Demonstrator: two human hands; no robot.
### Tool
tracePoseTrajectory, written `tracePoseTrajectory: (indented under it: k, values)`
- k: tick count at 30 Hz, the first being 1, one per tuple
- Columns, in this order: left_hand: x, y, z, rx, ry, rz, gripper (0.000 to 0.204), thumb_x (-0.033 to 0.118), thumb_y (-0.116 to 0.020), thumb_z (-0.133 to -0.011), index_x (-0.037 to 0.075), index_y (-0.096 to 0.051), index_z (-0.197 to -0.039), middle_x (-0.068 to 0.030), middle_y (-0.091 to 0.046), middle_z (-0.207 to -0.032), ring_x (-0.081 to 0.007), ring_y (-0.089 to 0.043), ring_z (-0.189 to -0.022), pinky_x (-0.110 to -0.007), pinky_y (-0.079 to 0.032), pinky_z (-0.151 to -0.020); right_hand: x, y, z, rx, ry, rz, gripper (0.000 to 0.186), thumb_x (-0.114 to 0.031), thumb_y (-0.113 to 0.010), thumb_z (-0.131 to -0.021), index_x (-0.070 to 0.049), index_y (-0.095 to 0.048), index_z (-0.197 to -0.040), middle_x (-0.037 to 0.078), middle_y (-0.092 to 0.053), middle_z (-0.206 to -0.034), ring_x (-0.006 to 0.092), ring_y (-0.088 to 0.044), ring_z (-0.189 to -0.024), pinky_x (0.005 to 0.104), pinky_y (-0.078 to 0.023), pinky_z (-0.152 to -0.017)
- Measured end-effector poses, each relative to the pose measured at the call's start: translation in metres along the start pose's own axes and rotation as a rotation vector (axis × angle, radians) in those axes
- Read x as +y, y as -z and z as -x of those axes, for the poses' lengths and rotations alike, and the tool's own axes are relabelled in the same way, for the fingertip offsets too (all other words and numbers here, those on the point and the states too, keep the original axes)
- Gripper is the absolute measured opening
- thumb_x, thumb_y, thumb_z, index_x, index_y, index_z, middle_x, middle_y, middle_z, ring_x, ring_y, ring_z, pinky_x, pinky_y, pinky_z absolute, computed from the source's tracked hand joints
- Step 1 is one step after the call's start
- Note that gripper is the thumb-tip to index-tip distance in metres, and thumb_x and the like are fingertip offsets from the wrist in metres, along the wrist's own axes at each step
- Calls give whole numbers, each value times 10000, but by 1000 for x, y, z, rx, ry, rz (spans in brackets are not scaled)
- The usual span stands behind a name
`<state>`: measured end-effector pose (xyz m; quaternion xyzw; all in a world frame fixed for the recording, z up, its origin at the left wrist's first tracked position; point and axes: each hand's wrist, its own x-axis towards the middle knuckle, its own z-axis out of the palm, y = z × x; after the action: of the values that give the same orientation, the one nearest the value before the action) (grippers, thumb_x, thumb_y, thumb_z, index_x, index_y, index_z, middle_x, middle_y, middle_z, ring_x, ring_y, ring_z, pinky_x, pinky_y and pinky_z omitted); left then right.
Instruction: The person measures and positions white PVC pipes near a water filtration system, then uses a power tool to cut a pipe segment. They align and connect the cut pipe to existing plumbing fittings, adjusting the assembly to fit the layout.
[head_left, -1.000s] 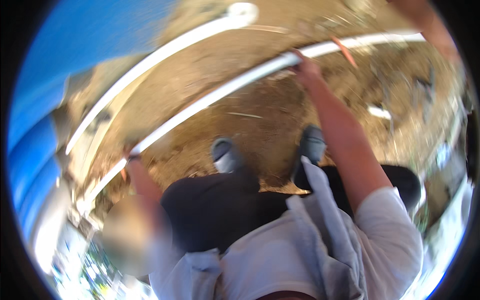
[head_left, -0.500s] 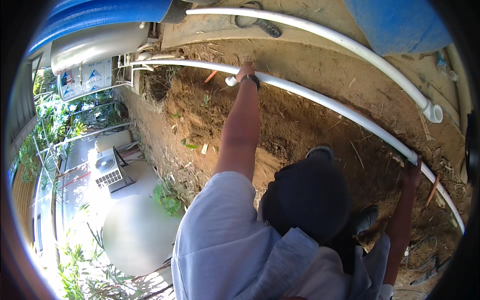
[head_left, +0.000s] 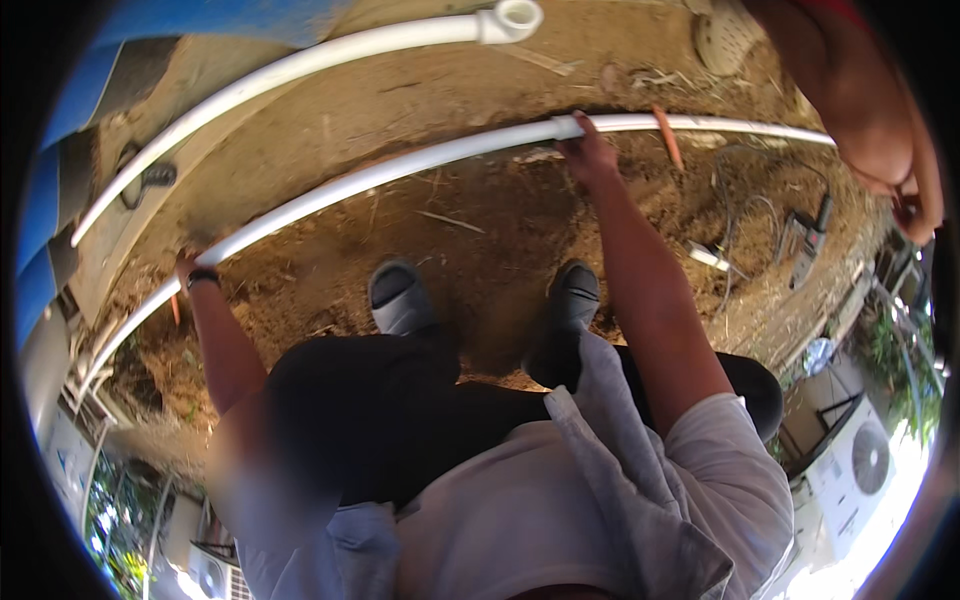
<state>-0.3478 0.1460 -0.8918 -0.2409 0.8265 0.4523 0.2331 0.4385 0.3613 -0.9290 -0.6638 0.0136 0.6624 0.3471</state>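
A long white plastic pipe [head_left: 380, 172] lies across the dirt in front of me. My left hand [head_left: 190, 266] is closed around it toward its left end, with a dark band on the wrist. My right hand [head_left: 590, 152] grips the pipe just beside a wider white coupling [head_left: 567, 127], thumb over the top and the other fingers partly hidden. Beyond the coupling a thinner-looking white length continues to the right. An orange stake [head_left: 668, 138] stands against the pipe right of my right hand.
Farther off lies a second white pipe [head_left: 300, 75] ending in an open fitting [head_left: 515, 20]. At right are a co-worker's bent limb and hand [head_left: 915, 205], a corded power tool [head_left: 808, 240] and loose cable. My slippered feet [head_left: 400, 298] stand on the soil.
My view has swung to the right, bringing the co-worker, the power tool and the coupling into sight. Both hands are still on the pipe.
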Motion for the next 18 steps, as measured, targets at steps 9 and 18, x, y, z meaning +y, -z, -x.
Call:
tracePoseTrajectory:
  k: [9,18]
  values:
    - [51,68,24,46,-97,-2,566,365,-513,-1002,-44,-521,-1393,-178,-586,-1372,-273,-585,-1209,-404,-479,-951,0,-45,34,-45,-17,20,435,-272,-774,-892,-32,-580,-1200,117,-595,-1047,263,-611,-960,417,-587,-845]
    - [12,0,28,69,-29,15,459,372,-527,-995,-37,-583,-1195,-174,-609,-1284,-293,-547,-1271,-458,-407,-1093,-13,-24,43,59,69,15,398,-206,-771,-888,53,-600,-1138,158,-655,-1045,262,-686,-897,374,-627,-729]
